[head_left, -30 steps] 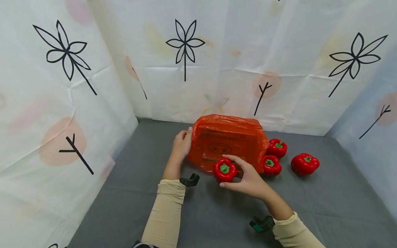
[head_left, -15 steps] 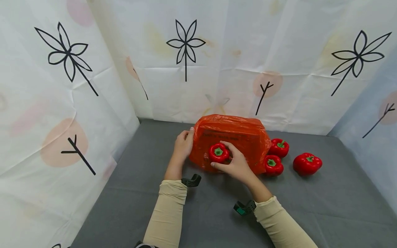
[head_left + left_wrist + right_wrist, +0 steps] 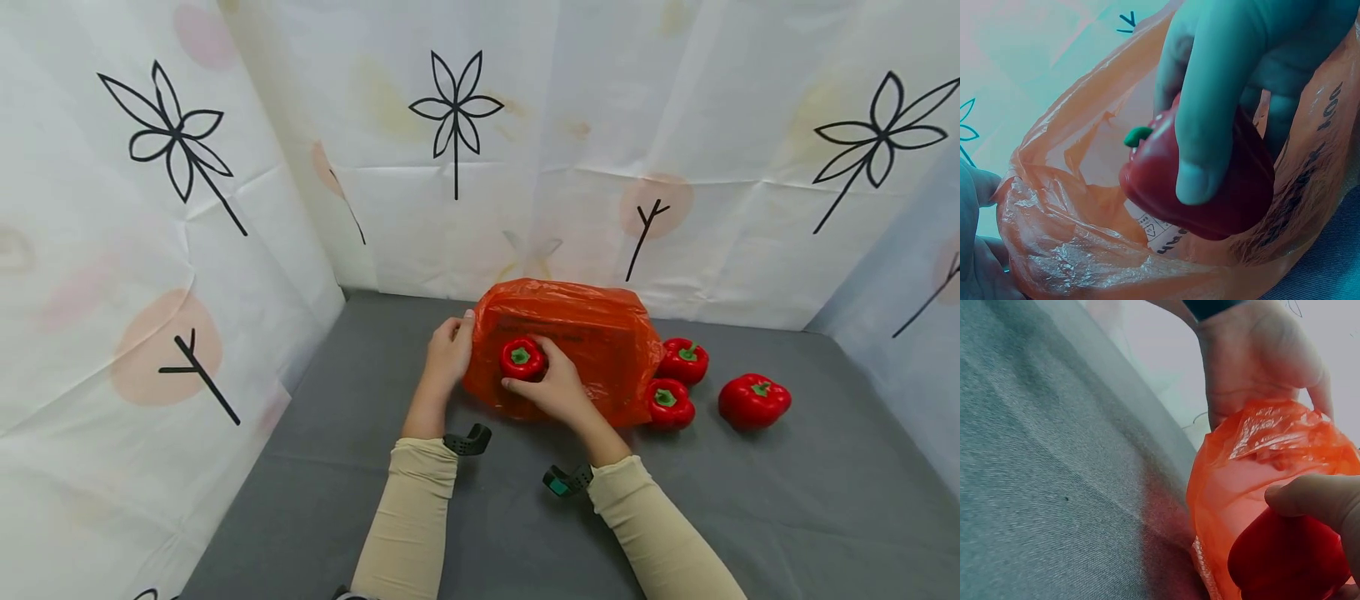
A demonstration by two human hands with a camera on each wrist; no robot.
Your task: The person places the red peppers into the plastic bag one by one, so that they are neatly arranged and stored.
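Note:
My right hand (image 3: 558, 385) grips a red bell pepper (image 3: 522, 360) with a green stem, thumb on one side and fingers on the other. The pepper is at the mouth of an orange plastic bag (image 3: 600, 358), whose opening faces me. In the left wrist view the pepper (image 3: 1210, 181) is framed by the bag's film, its stem pointing into the bag. My left hand (image 3: 450, 350) pinches the bag's left rim between thumb and fingers. The right wrist view shows the left hand (image 3: 1260, 362) at the far side of the bag (image 3: 1260, 437).
Two red bell peppers, one behind (image 3: 682, 362) and one in front (image 3: 669, 405), stand against the bag's right side. Another bell pepper (image 3: 753, 402) lies farther right. Grey cloth (image 3: 787, 500) covers the table, and a patterned white sheet (image 3: 570, 150) hangs behind it.
My right hand has carried the bell pepper forward and slightly left, from in front of the bag to its mouth. My left hand keeps its hold on the bag's rim.

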